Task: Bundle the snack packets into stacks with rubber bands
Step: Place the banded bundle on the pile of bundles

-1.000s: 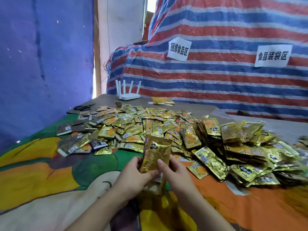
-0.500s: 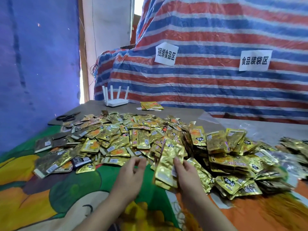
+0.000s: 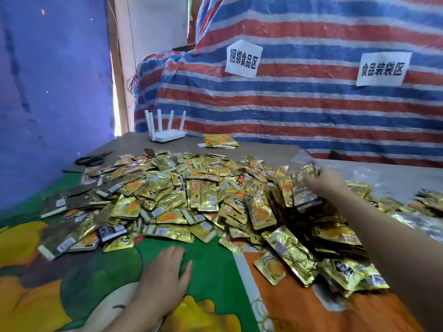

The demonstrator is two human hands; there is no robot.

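The right hand (image 3: 328,182) reaches out over the far right of the pile, its fingers grasping a motion-blurred stack of snack packets (image 3: 305,185) held upright above the heap. The left hand (image 3: 165,274) lies flat and relaxed, holding nothing, on the colourful cloth (image 3: 96,271) covering the bench. Loose gold packets (image 3: 191,195) spread across the bench between them. Behind sit scissors (image 3: 92,159) and a white router (image 3: 165,133).

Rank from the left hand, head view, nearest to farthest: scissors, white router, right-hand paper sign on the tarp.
From the left hand, flat on the cloth:
1. Scissors, far left edge of the table.
2. White router, back of the table.
3. Right paper sign, high on the striped tarp.
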